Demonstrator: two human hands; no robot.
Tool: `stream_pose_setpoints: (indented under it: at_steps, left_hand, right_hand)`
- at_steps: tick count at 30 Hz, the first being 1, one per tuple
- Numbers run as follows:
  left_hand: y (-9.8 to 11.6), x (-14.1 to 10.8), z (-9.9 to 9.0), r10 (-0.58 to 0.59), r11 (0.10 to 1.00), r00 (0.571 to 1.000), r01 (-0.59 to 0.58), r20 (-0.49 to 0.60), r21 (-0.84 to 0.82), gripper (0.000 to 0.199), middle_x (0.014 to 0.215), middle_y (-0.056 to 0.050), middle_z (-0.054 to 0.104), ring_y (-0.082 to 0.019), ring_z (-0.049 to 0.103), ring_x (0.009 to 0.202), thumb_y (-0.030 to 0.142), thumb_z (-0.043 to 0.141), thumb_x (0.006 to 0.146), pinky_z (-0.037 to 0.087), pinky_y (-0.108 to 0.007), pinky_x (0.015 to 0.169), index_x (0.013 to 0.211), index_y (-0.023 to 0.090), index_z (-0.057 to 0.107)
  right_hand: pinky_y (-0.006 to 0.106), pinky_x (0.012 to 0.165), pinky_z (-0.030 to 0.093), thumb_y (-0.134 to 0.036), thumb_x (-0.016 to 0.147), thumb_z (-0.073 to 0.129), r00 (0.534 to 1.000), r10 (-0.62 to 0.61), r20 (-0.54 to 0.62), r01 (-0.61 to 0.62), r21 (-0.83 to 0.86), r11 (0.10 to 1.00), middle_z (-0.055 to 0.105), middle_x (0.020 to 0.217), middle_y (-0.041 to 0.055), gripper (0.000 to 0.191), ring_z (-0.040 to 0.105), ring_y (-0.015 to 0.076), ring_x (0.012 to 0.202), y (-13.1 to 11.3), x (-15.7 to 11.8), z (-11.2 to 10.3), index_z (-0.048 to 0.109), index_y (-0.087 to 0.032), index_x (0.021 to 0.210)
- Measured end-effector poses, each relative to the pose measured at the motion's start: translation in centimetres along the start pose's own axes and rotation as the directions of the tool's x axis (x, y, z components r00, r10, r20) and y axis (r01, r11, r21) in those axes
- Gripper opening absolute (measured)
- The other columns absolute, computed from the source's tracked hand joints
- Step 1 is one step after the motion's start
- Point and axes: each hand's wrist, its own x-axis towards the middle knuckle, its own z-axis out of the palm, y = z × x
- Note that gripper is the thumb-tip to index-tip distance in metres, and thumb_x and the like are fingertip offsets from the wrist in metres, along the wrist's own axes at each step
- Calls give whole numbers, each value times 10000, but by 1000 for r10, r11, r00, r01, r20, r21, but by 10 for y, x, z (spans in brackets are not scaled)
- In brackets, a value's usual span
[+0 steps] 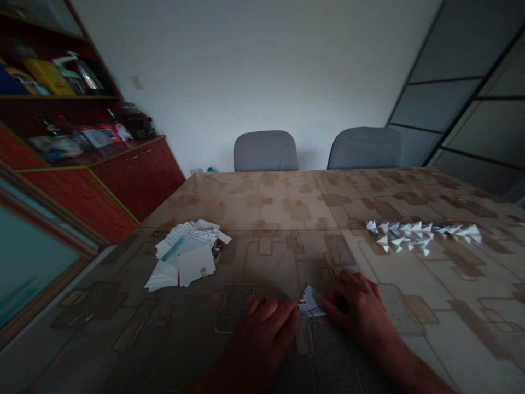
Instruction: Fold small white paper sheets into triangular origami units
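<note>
A small folded triangle of white paper (310, 302) with red marks lies on the patterned table (279, 246), between my hands. My left hand (268, 325) rests at its left corner, fingers curled and together, the fingertips touching the paper's edge. On the other side my right hand (355, 303) is curled too, its thumb and index finger at the paper's right corner. A loose pile of flat paper pieces (197, 265) sits on the left. Several folded pointed paper pieces (416, 230) stand in rows at the right.
Two grey chairs (265, 150) stand behind the table's far edge, against the white wall. A reddish wooden cabinet (139, 175) with shelves of household items is at the left. Grey panelled doors (443, 98) are at the right.
</note>
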Motion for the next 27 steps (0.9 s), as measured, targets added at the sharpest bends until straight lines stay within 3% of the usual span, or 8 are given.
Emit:
stream_pose_setpoints:
  at_steps: [6, 9, 14, 18, 22, 25, 27]
  left_hand:
    - [2, 3, 3, 56, 998, 997, -55, -59, 20, 271, 1092, -101, 650, -213, 548, 871, 156, 360, 1000, 400, -384, 826, 1176, 122, 564]
    - [3, 4, 7, 56, 998, 994, -55, -97, 19, 295, 1047, -111, 650, -219, 542, 863, 174, 324, 1005, 414, -389, 806, 1166, 126, 567]
    - [2, 5, 8, 54, 998, 993, -50, -108, 32, 313, 1033, -103, 654, -214, 543, 854, 167, 298, 1010, 423, -389, 802, 1145, 134, 579]
    - [0, 5, 4, 54, 997, 995, -50, -88, 51, 278, 1057, -96, 652, -218, 548, 869, 181, 341, 1013, 405, -391, 820, 1151, 126, 577]
    - [0, 5, 3, 50, 998, 997, -48, -63, 40, 219, 1065, -76, 647, -209, 549, 866, 154, 410, 996, 393, -374, 810, 1141, 132, 573]
    - [0, 11, 4, 31, 999, 999, -30, -31, 17, 146, 1022, -52, 645, -198, 544, 860, 153, 473, 975, 389, -361, 789, 1065, 149, 588]
    - [-1, 18, 5, 18, 1000, 1000, -18, -6, 21, 60, 922, -23, 636, -199, 542, 847, 216, 574, 939, 384, -355, 751, 958, 163, 594]
  right_hand:
    - [439, 739, 441, -274, 737, 740, 999, 42, -2, -42, 8, 999, 620, 777, 24, 136, 577, 260, 783, -4, -5, 1, 615, -233, 701]
    - [490, 793, 460, -297, 727, 740, 997, 37, -72, -36, 14, 999, 641, 1026, 90, 230, 580, 319, 944, -13, -10, 7, 637, -234, 923]
    - [565, 911, 428, -336, 742, 689, 987, 21, -159, -20, 8, 1000, 484, 1390, 150, 437, 529, 377, 1151, -16, -17, 26, 558, -241, 1148]
    - [568, 893, 451, -323, 753, 636, 986, 61, -154, -58, 20, 998, 443, 1439, 161, 586, 502, 386, 1220, 3, -19, 31, 458, -257, 1308]
    - [542, 915, 466, -271, 779, 574, 992, 76, -103, -73, 34, 997, 432, 1449, 176, 567, 478, 363, 1269, 37, -21, 28, 466, -200, 1331]
    - [524, 894, 497, -250, 801, 555, 998, 16, -54, -13, 52, 999, 467, 1430, 171, 560, 508, 350, 1247, 52, -20, 26, 466, -195, 1351]
    - [525, 910, 491, -203, 808, 536, 998, -23, -60, 27, 71, 997, 526, 1378, 160, 520, 519, 338, 1235, 50, -18, 22, 496, -194, 1326]
